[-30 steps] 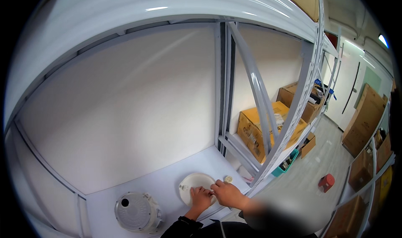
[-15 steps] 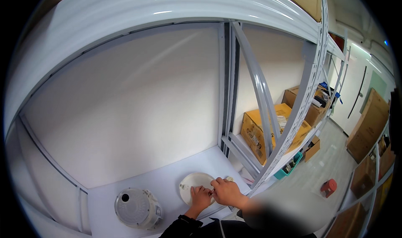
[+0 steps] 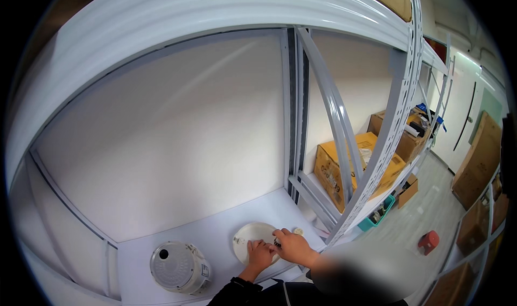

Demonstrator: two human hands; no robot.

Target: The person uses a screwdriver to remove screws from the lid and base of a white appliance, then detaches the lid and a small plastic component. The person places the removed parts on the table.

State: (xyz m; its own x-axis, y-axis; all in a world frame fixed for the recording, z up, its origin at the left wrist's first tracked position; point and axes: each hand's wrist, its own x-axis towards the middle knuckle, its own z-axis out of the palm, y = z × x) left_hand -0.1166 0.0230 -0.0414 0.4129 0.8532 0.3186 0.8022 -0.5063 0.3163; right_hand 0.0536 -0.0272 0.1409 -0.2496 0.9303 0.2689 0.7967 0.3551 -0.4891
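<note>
A round white disc (image 3: 243,235), like a shallow dish or cover, lies on the white shelf board in front of me. My left hand (image 3: 259,254) is over its near part, fingers bent and drawn together. Against it from the right comes my right hand (image 3: 294,249), its fingers closed in a pinch. The fingertips of both hands meet over the disc's right side. Something small and dark (image 3: 277,241) shows at the right fingertips, too small to name. A small cream-coloured round piece (image 3: 298,231) lies just beyond the right hand.
A white drum-shaped housing (image 3: 173,265) with a grey top and dark round hole stands left on the board. Metal rack posts (image 3: 371,160) rise at the right. Behind them sit a yellow carton (image 3: 334,168) and a teal bin (image 3: 377,214). A red stool (image 3: 429,242) stands on the floor.
The whole view has shifted slightly. Both hands stay together over the disc, with a small finger shift; the dark bit at the right fingertips shows more clearly now.
</note>
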